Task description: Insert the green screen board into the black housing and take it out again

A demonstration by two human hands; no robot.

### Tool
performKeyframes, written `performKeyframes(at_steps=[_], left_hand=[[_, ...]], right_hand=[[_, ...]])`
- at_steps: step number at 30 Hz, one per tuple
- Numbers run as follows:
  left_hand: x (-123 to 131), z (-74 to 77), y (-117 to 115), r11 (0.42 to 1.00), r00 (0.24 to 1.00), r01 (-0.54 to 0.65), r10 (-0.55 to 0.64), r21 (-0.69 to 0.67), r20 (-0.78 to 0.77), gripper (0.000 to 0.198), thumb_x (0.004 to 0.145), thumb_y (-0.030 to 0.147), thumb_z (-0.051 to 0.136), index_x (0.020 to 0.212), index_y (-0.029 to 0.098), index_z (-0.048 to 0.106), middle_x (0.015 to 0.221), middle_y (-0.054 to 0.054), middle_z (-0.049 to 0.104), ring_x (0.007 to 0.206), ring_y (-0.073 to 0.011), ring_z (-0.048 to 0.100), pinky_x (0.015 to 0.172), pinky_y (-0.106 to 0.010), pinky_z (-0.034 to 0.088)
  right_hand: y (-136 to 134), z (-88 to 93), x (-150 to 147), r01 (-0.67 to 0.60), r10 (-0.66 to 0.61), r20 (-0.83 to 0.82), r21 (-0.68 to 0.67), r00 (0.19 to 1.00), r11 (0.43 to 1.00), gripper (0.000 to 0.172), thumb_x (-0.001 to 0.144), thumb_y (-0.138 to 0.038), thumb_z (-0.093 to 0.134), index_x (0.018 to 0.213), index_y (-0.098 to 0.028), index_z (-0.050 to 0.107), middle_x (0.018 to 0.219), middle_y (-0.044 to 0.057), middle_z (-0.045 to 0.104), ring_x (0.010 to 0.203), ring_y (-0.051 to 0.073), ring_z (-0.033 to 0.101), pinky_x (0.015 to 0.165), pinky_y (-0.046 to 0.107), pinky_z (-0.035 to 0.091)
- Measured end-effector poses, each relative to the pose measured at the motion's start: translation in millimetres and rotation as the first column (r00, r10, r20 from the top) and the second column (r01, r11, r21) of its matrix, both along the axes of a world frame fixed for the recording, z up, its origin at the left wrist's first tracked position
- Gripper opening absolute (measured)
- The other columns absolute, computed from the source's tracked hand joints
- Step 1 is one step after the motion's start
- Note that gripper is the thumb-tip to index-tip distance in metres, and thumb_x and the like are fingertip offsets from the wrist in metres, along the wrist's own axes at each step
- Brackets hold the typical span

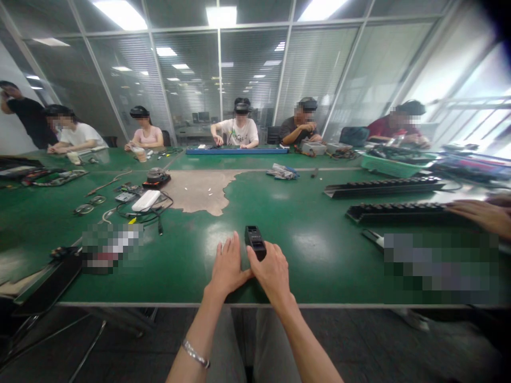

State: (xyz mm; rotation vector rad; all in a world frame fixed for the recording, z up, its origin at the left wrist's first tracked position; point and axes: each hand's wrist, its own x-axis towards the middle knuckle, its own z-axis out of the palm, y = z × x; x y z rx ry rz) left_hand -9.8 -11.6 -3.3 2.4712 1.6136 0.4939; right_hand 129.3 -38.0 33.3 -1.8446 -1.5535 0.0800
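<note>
The right hand (272,271) is gripping the near end of a small black device (255,240) with curled fingers. The device is poking out just beyond the knuckles, low over the green worktop (319,250) close to its near edge. So the hold is made, yet with the casing looking whole and untouched, the handling is seeming barely begun. The left hand (227,264) is lying flat and open just left of the device, holding nothing, its thumb touching the right hand.

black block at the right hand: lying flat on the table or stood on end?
Flat: the block lies long face up on the table, and the right hand grips its near end. Slightly lifted or not: cannot tell.
</note>
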Motion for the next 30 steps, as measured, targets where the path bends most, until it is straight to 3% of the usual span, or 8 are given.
performKeyframes(at_steps=[6,10,20,30], left_hand=[[2,3.7,-1,1.0,1.0,-0.019,0.019,-0.005,-0.019,0.105,0.086,0.072,0.047,0.157,0.008,0.004,0.164,-0.018,0.012,0.15,-0.0343,0.016,0.122,-0.054,0.013],[2,2.5,-1,1.0,0.999,-0.025,0.025,0.006,-0.034,0.107,0.085,0.078,0.043,0.157,0.008,0.005,0.163,-0.019,0.016,0.15,-0.0346,0.017,0.121,-0.055,0.014],[1,2.2,-2,0.999,0.997,-0.024,0.027,0.04,-0.067,0.097,0.092,0.075,0.032,0.157,0.007,0.009,0.162,-0.02,0.019,0.149,-0.0349,0.019,0.121,-0.055,0.016],[1,-0.1,0,0.999,0.998,-0.024,0.027,0.048,-0.061,0.096,0.093,0.076,0.024,0.157,0.006,0.011,0.161,-0.02,0.022,0.149,-0.0344,0.021,0.12,-0.056,0.017]], right_hand=[[3,14.5,14,-0.024,0.03,-0.036,0.153,0.999,0.988,0.04,0.089,-0.054,0.052,0.1,-0.018,0.065,0.093,0.009,0.065,0.089,0.023,0.06,0.079,0.032,0.043],[5,14.6,36,0.037,-0.031,-0.033,0.201,0.999,0.979,0.043,0.088,-0.055,0.053,0.105,-0.017,0.065,0.093,0.01,0.065,0.088,0.024,0.059,0.08,0.034,0.042],[4,-18.5,63,0.117,-0.119,0.016,0.095,0.993,0.989,0.047,0.088,-0.055,0.052,0.109,-0.015,0.064,0.097,0.012,0.064,0.088,0.024,0.058,0.078,0.034,0.042],[2,-25.4,62,0.142,-0.141,0.058,-0.01,0.988,0.99,0.045,0.088,-0.052,0.053,0.111,-0.014,0.063,0.097,0.012,0.064,0.086,0.024,0.06,0.077,0.033,0.042]])
